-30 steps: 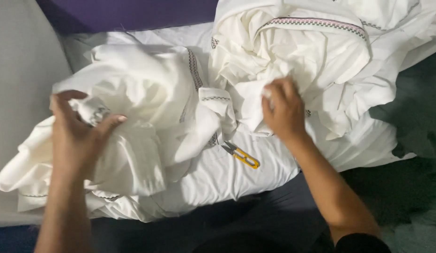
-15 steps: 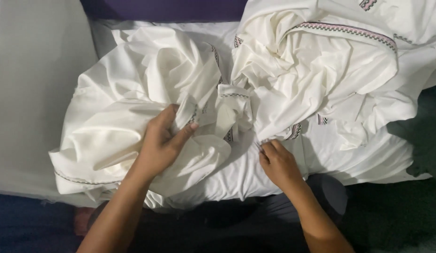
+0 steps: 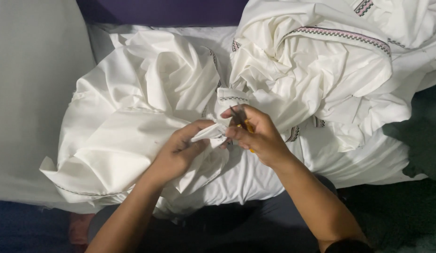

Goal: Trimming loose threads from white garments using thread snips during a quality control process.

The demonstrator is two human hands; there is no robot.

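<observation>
Head view: left hand [image 3: 180, 152] closed, pinching folded edge of white cloth [image 3: 133, 126] at frame centre. Right hand [image 3: 257, 136] just beside, fingers curled round small snips with yellow handle [image 3: 248, 127], blades at cloth edge between both hands. Cloth bunched, spread left over lap, thin dark stitched line along hem. Second white pile with patterned trim band [image 3: 339, 33] upper right, touching first. Purple surface [image 3: 161, 9] at top edge. Grey panel [image 3: 30, 93] at left.

left hand [image 3: 178, 152]: pinches a fold of white cloth [image 3: 133, 126]
right hand [image 3: 257, 136]: holds yellow-handled snips [image 3: 246, 125] against that fold
</observation>
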